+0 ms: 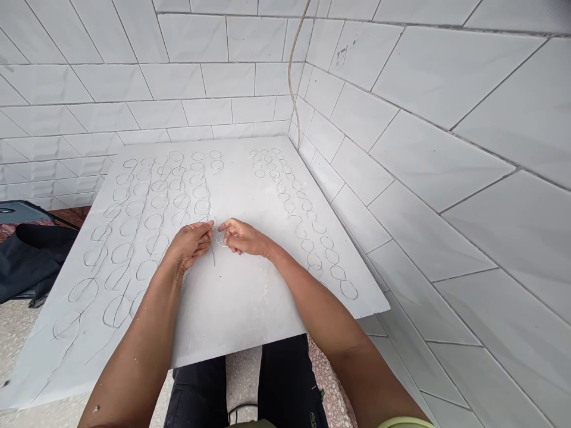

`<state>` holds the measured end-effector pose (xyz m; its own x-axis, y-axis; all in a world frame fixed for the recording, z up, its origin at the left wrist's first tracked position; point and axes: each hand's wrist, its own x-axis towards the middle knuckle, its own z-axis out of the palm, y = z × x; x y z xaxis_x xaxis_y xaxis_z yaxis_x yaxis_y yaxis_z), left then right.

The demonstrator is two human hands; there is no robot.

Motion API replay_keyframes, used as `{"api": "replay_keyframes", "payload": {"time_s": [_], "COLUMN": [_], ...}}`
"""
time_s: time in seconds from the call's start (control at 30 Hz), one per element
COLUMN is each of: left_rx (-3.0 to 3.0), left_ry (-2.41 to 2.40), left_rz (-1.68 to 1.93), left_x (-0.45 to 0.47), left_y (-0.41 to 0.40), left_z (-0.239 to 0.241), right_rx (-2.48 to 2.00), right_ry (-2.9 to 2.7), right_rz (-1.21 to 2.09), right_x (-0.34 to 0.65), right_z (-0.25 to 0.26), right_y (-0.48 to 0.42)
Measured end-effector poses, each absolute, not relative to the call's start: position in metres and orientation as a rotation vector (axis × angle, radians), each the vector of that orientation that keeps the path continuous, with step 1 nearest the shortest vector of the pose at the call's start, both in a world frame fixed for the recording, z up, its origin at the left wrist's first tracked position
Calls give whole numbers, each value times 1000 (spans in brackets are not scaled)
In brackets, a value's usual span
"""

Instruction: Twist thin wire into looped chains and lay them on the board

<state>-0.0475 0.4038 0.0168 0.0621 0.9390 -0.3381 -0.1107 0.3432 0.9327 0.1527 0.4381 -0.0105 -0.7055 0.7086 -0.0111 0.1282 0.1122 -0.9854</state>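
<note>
My left hand (193, 242) is closed, thumb and index finger pinching a thin wire (213, 257) whose loose end hangs below the fingertips. Just to its right, my right hand (245, 236) has its fingers curled, the index finger bent toward the left hand. A small wire ring (219, 239) shows between the two hands, its right side running under the right fingers. Rows of wire rings joined along thin wires (121, 254) lie on a pale board (232, 297) to the left. The column nearest the left hand leads up to its fingertips.
Loose wire rings (307, 244) lie in a slanting double row on the board's right side. White tiled walls (401, 131) border the board behind and on the right. A cable (291, 71) hangs in the corner. Dark cloth (35, 255) lies at the left.
</note>
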Motion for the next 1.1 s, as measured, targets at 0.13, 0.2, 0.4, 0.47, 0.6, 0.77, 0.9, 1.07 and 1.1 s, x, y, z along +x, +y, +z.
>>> {"api": "replay_keyframes", "payload": {"time_s": [0.13,0.2,0.4,0.47,0.6,0.77,0.9,1.07,1.1], "left_rx": [893,876,780,777,803,788,781,971,1006], "left_ry": [1226,1210,1220,1230,1192,1213,1221,1224,1225], "left_rz": [999,1047,1368,1377,1368,1441,1449,1319,1269], "left_x": [-47,-45,-36,-30,-16,-4,-6,-9,-9], "left_y": [403,402,402,401,397,395,396,392,391], "left_z": [17,19,18,15,7,2,3,9,10], "right_rx": [-849,-865,-927,-923,-918,-927,-937,-980,-980], "right_ry": [-1873,-1863,-1686,-1622,-1595,-1641,-1773,-1740,-1730], "right_rz": [1606,1577,1428,1408,1377,1327,1328,1196,1172], "right_x": [149,147,143,143,141,135,140,158,161], "right_z": [-16,-19,-20,-18,-15,-18,-16,-5,-3], "right_y": [439,439,441,441,438,433,434,443,444]}}
